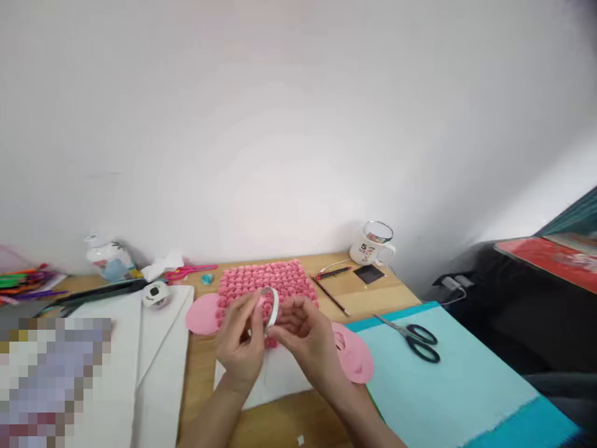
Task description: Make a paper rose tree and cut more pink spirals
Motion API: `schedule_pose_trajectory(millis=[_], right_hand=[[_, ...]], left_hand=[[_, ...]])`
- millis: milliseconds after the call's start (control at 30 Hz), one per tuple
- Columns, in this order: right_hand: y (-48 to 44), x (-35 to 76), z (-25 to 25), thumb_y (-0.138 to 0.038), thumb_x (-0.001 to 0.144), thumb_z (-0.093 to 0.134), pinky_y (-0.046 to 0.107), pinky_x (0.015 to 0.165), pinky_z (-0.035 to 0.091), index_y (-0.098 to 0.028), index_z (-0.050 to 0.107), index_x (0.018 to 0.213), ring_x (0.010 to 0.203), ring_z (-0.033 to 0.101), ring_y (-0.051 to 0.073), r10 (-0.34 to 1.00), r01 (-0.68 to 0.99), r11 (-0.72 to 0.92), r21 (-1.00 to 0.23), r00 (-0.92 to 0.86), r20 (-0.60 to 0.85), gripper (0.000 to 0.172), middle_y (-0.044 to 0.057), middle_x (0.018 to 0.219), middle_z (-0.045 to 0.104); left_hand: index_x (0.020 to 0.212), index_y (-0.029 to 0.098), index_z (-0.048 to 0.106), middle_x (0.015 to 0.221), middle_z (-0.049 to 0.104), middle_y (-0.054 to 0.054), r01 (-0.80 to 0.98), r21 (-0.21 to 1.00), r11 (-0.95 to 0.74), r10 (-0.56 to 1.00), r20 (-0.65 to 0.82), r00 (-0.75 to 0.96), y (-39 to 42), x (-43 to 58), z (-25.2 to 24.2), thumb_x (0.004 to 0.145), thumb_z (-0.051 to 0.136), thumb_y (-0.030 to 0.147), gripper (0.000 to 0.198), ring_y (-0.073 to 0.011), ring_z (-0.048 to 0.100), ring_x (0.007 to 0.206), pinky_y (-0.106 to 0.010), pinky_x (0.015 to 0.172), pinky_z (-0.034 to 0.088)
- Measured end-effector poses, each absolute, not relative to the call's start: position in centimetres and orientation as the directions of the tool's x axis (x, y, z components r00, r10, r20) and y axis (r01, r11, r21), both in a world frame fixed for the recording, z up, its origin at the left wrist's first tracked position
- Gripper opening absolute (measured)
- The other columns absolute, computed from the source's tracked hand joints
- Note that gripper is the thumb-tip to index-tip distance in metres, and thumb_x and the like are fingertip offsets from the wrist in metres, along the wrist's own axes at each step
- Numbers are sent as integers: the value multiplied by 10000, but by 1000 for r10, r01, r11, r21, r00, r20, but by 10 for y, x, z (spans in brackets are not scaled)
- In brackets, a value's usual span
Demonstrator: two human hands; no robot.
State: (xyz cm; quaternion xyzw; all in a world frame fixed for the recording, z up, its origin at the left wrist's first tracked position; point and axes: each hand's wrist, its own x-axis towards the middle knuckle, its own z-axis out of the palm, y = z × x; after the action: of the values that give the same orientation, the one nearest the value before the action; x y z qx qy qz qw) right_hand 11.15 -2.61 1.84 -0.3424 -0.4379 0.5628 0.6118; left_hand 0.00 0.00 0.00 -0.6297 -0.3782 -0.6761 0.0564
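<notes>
Over the middle of the table, my left hand [241,339] is closed, its thumb and fingers pinched at a small pink piece [261,301] beside a narrow, curved white strip [273,306]. My right hand [303,333] pinches the lower end of this strip between thumb and fingers, with the other fingers curled. Whether the strip is tape or paper I cannot tell. Behind and below the hands lies a panel of rows of pink paper roses [265,278], partly hidden by them. Pink paper discs lie at its left [203,314] and by my right wrist [359,358].
Black-handled scissors [417,342] rest on light-blue sheets [448,386] at right. A white mug [366,250], a black square [368,274] and a pencil [331,297] are at the back. White sheets [163,348] with a white tape dispenser [156,295] and pink scissors [191,270] are left.
</notes>
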Motion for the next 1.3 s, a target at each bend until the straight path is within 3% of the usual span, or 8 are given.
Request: schedule_pose_trajectory(millis=[133, 367, 600, 833, 1000, 1200, 1267, 1300], right_hand=[[-26, 116, 21, -293, 712, 735, 217, 648, 528, -180, 606, 826, 700, 640, 120, 992, -319, 122, -940, 23, 121, 206, -5, 750, 670], [-22, 118, 28, -472, 779, 634, 284, 569, 543, -195, 506, 720, 539, 618, 140, 989, -258, 71, -964, -106, 101, 311, -34, 630, 558], [-33, 124, 31, -438, 915, 449, 314, 738, 510, -209, 469, 794, 754, 611, 162, 957, -4, 208, -978, -207, 204, 260, 11, 783, 591], [-21, 138, 36, -571, 779, 584, 354, 675, 549, -195, 478, 721, 668, 680, 194, 950, -229, -77, -970, -313, -2, 394, 14, 697, 641], [-9, 182, 50, -618, 753, 583, 312, 627, 549, -154, 546, 746, 641, 687, 189, 999, -221, -24, -975, -38, -17, 465, 76, 720, 688], [-16, 240, 43, -608, 829, 468, 330, 665, 538, -183, 499, 644, 694, 681, 220, 1000, 38, -9, -999, 12, -8, 465, 65, 648, 670], [-22, 266, 28, -561, 863, 419, 351, 725, 524, -186, 535, 645, 781, 674, 246, 996, 332, 3, -943, 83, 32, 449, 96, 730, 696], [-24, 281, 18, -496, 868, 444, 354, 739, 510, -190, 588, 718, 821, 664, 254, 991, 540, -16, -841, 119, 58, 370, 99, 816, 711]], left_hand=[[1055, 195, 655, 928, 675, -42, 565, 450, -692, 394, 891, -227, -2, 0, 0, 789, 578, 5, 336, -141, 636, 830, -240, 699, 537], [1046, 198, 660, 917, 679, -45, 579, 431, -692, 378, 900, -218, -2, 0, 1, 787, 591, 19, 323, -144, 645, 802, -238, 648, 540], [1026, 193, 670, 920, 679, -59, 569, 537, -623, 423, 843, -332, 2, -4, 0, 817, 585, 94, 246, -144, 633, 779, -205, 524, 488], [1048, 201, 669, 912, 672, -56, 558, 456, -693, 370, 890, -267, -2, -1, 2, 784, 592, 25, 326, -153, 636, 802, -227, 579, 514], [1039, 200, 675, 903, 682, -53, 557, 545, -626, 378, 837, -395, 1, -6, 3, 801, 606, 108, 264, -127, 633, 681, -190, 436, 467], [1003, 181, 690, 917, 683, -64, 540, 618, -572, 397, 784, -477, 6, -8, -2, 812, 613, 195, 207, -129, 644, 660, -197, 428, 496], [1007, 188, 690, 910, 684, -55, 537, 608, -585, 379, 790, -481, 6, -7, -3, 801, 621, 161, 218, -121, 639, 652, -189, 426, 493], [1011, 192, 689, 903, 684, -49, 535, 600, -594, 371, 795, -480, 6, -6, -3, 794, 625, 138, 232, -114, 633, 640, -183, 418, 485]])
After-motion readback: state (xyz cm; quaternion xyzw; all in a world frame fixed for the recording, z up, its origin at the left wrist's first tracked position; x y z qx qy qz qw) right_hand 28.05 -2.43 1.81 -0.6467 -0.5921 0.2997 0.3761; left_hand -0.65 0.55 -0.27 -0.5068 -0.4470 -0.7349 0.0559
